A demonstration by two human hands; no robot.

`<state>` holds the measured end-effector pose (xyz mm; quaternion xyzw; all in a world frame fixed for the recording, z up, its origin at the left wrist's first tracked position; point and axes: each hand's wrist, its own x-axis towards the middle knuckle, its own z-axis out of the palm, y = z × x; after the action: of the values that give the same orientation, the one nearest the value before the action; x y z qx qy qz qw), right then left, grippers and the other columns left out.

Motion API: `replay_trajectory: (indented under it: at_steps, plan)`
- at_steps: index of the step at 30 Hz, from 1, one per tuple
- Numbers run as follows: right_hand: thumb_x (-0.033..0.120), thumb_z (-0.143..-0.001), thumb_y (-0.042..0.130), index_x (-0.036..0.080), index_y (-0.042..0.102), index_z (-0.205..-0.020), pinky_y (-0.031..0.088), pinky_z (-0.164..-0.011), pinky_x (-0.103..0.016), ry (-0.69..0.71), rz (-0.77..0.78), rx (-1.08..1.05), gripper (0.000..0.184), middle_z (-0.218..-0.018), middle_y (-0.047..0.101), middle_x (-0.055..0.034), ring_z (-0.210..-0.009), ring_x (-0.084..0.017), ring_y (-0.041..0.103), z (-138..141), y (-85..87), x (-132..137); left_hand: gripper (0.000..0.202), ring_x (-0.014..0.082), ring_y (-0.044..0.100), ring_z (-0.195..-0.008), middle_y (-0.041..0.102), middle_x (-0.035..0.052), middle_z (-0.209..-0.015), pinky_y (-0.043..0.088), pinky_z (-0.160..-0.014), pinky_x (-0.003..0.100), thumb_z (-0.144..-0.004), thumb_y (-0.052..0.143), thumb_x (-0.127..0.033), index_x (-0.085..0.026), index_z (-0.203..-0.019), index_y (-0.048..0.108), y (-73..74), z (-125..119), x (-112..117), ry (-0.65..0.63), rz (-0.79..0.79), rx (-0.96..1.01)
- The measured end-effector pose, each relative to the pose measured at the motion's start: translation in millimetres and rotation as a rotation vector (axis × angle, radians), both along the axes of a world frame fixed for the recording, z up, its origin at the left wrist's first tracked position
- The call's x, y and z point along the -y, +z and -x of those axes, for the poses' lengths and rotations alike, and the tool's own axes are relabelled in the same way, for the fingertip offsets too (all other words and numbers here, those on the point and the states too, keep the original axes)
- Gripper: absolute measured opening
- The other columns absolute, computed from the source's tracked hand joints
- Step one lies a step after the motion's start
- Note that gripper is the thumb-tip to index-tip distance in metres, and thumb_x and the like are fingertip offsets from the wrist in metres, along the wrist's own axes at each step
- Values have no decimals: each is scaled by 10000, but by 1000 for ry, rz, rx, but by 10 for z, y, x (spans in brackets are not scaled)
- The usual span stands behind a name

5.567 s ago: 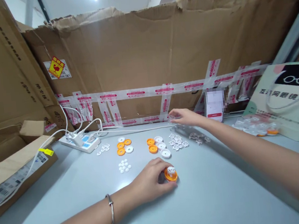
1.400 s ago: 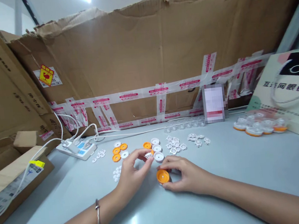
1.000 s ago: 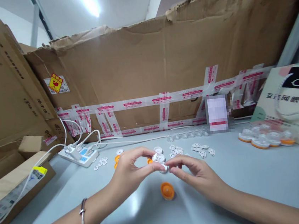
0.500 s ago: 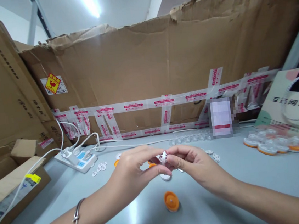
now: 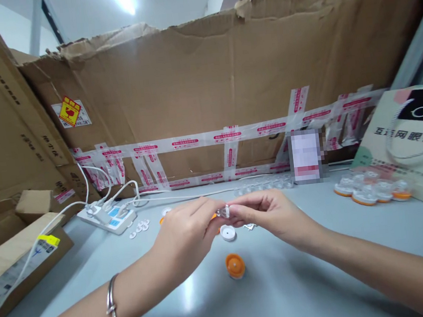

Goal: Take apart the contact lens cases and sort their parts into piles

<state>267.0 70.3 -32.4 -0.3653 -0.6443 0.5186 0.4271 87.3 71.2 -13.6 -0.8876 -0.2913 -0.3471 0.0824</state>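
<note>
Above the table, my left hand [image 5: 190, 229] and my right hand [image 5: 272, 210] meet with their fingertips pinched on a small white slotted plastic part [image 5: 223, 211]. Its underside and most of its edge are hidden by my fingers. Just below my fingertips lies a white round cap [image 5: 227, 233] with a small dark centre hole. Closer to me on the table sits an orange round piece [image 5: 235, 265] with a small pin in its middle. Behind my left hand, another orange piece [image 5: 161, 220] is partly covered.
A white power strip [image 5: 108, 217] with plugs and cables stands at the left, beside several small white discs [image 5: 140, 228]. Several clear-topped orange pieces [image 5: 373, 189] are clustered at right, before a paper bag [image 5: 410, 142]. Clear parts [image 5: 263, 185] line the large cardboard box [image 5: 189, 90].
My fingers have closed tighter around the small white part, which has turned and shows a different side. The whole view has shifted slightly. The orange piece stays on the table.
</note>
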Motion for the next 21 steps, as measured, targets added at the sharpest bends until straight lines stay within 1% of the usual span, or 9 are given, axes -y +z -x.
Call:
replay_trajectory:
  at_steps: [3,7,10,16,21]
  plan:
    - [399,-751,585,210,704,-880,515,-645,-282,2,7,11,258,-720,690,-19,-695,-145,644,-13,-30,-8,114,108,601,-643,642,2,-709,488,-605,215,-840,483,-176,-164,-842,596,-48,-18,10,4,-86,-59]
    - [388,-748,582,196,705,-877,523,-681,-312,-11,15,27,261,-723,689,-24,-714,-156,644,7,-48,4,141,110,592,-660,625,8,-710,464,-588,214,-846,448,-131,-158,-815,584,-133,-23,2,6,-163,-109]
    - [346,-745,581,188,703,-882,526,-662,-312,-20,15,35,242,-718,690,-26,-685,-150,635,26,-56,12,115,121,583,-672,618,16,-731,448,-574,222,-836,461,-119,-151,-811,568,-202,-12,-6,15,-200,-139]
    - [203,-695,578,176,715,-810,516,-588,-259,-115,-35,125,181,-663,673,-14,-612,-127,607,55,-115,-8,106,128,554,-676,588,25,-757,439,-591,240,-826,441,-89,-144,-819,531,-359,-9,-41,42,-270,-234]
    - [196,-661,586,150,711,-732,502,-585,-248,-111,-4,69,151,-636,643,-11,-589,-116,587,91,-185,-37,100,118,524,-636,554,12,-720,401,-533,228,-831,426,-95,-147,-785,498,-435,-17,-78,60,-319,-260]
